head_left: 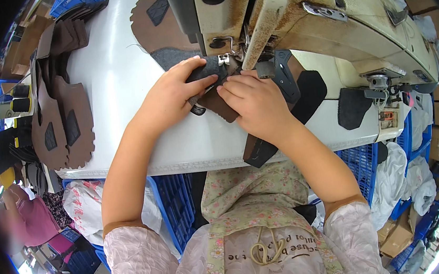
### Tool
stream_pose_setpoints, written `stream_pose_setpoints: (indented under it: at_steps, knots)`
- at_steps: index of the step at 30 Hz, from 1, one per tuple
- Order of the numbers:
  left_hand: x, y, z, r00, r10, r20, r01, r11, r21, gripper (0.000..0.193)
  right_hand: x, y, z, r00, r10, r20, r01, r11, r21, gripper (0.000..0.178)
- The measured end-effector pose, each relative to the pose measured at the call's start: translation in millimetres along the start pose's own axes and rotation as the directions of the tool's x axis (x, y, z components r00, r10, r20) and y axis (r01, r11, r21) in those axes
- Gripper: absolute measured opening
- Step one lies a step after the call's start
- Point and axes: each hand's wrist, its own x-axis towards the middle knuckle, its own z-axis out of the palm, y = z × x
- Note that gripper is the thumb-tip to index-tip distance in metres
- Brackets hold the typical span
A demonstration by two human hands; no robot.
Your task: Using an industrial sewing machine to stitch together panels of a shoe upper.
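Note:
A brown and dark grey shoe upper piece [219, 105] lies under the presser foot [224, 60] of a sewing machine [318, 6]. My left hand [173, 91] grips its dark part left of the foot, thumb and forefinger curved around it. A small dark, shiny thing [198, 109] pokes out below that hand; its kind I cannot make out. My right hand [258, 99] is closed on the work just right of the foot, fingers bent and pressed together. Black edges of the work [308, 94] stick out past my right wrist. The needle tip is hidden.
Brown scalloped upper pieces [65, 125] stand stacked at the left. Another brown piece [153, 27] lies behind the work. A black cut piece [353, 108] rests at the right. Blue crates [176, 210] stand below the white table's front edge [206, 164]. Thread spools [21, 98] are far left.

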Motion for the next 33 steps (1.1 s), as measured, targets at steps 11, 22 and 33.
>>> stream_pose_setpoints:
  at_steps: [11,22,33]
  knots:
    - [0,-3,2,1.0,-0.027,-0.015,0.027,0.998,-0.048,0.044,-2,5,-1,0.999,-0.034,-0.024,0.034,0.999,0.012,0.037]
    - [1,-4,0,0.998,-0.054,0.014,0.055,0.993,-0.108,0.043,-4,6,3,0.998,-0.039,-0.046,0.041,0.998,0.043,0.038]
    - [1,-8,1,0.994,-0.098,0.045,0.104,0.983,-0.154,0.044,-6,8,3,0.994,-0.043,-0.104,0.049,0.997,0.054,0.04]
